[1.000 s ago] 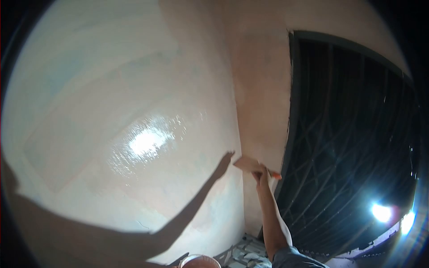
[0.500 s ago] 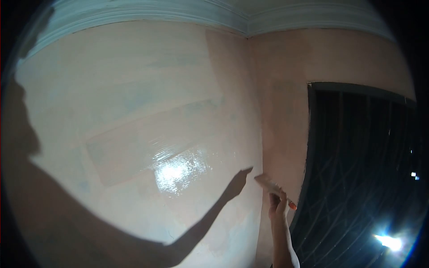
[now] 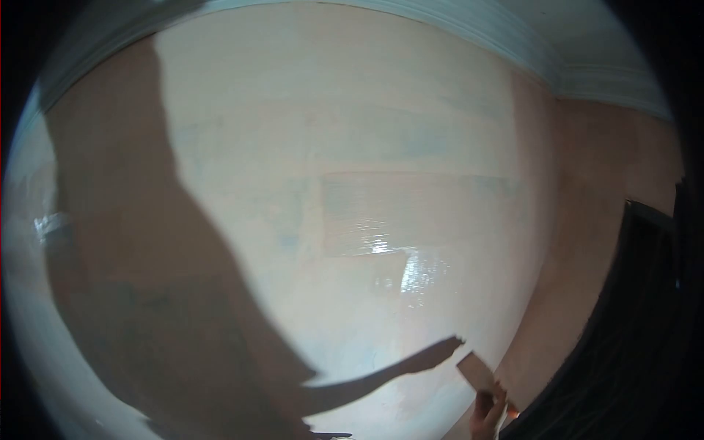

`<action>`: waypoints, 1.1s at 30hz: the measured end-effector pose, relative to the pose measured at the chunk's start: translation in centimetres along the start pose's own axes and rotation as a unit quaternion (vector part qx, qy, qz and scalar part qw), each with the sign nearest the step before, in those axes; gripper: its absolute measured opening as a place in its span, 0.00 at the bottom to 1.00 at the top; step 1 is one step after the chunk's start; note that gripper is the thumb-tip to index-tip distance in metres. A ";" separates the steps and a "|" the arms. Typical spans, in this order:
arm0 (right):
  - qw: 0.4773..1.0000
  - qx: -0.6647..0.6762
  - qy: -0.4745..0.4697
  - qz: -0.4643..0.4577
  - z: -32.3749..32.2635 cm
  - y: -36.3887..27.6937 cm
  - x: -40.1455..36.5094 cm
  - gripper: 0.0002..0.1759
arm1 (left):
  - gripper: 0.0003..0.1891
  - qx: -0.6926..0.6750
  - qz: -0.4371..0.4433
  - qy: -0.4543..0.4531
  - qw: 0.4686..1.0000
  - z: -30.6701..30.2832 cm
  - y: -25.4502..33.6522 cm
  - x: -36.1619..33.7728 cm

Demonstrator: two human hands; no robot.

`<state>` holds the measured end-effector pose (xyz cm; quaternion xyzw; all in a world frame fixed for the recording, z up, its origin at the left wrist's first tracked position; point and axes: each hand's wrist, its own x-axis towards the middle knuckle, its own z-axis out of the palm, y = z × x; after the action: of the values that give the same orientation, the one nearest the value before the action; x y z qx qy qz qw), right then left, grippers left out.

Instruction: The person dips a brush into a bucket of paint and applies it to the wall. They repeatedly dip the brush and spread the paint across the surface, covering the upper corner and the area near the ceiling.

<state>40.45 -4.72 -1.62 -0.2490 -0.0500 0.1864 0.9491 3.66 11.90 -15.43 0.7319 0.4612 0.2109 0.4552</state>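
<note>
My right hand (image 3: 488,414) is low at the right of the head view, fingers closed around a wide flat paintbrush (image 3: 478,372). An orange handle end (image 3: 512,411) sticks out behind the fingers. The brush head points up and left, close to the pink-beige wall (image 3: 433,139) near its corner. Its shadow lies just to the left of it. Up and left of the brush, a wet patch (image 3: 422,271) with streaks shines on the wall. My left hand is out of view.
A dark barred door or window opening (image 3: 623,323) stands on the adjoining wall at right. White moulding (image 3: 506,33) runs along the top of the walls. A large body-and-arm shadow (image 3: 169,279) covers much of the left wall.
The view has swung left, showing more of the left wall. My right hand and the brush now sit lower and further right in view. The hand still grips the brush.
</note>
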 end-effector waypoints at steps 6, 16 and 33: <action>0.994 -0.094 0.042 0.037 -1.3 -1.8 4.4 0.28 | 0.29 0.067 0.075 0.013 0.995 3.0 7.9 2.8; 0.896 -0.369 -0.090 -0.231 -0.4 -2.3 7.2 0.11 | 0.27 0.063 -0.015 -0.039 0.997 4.4 6.7 5.6; 0.746 -0.614 -0.242 -0.095 -5.7 2.9 18.7 0.12 | 0.14 0.067 -0.039 -0.025 0.997 17.1 11.7 19.6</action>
<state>57.86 2.11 -7.92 -0.7181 -0.4049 0.0780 0.5607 31.28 18.98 -16.07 0.7475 0.4905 0.1429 0.4245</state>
